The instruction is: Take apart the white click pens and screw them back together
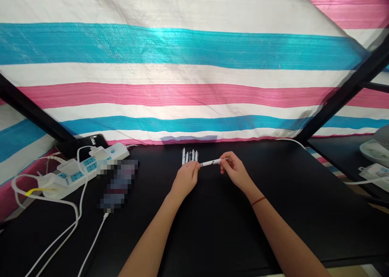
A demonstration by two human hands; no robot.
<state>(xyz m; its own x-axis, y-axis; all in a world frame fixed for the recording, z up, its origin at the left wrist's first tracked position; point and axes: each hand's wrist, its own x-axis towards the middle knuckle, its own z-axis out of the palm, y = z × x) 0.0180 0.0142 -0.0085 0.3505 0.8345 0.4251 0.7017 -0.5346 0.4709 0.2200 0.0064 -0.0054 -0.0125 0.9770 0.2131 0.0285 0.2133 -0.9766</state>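
A white pen (209,163) is pinched by left grip (186,176) and right grip (234,168), apparently being worked. Steady alignment is seemingly needed; more pens (183,157) are seen beyond the left grip

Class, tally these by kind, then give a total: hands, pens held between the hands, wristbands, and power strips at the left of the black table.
Hands: 2 (left hand, right hand)
Held pen: 1
Reddish wristband: 1
White power strip: 1
Total: 5

striped tarp (188,76), white power strip (91,167), phone (75,145)
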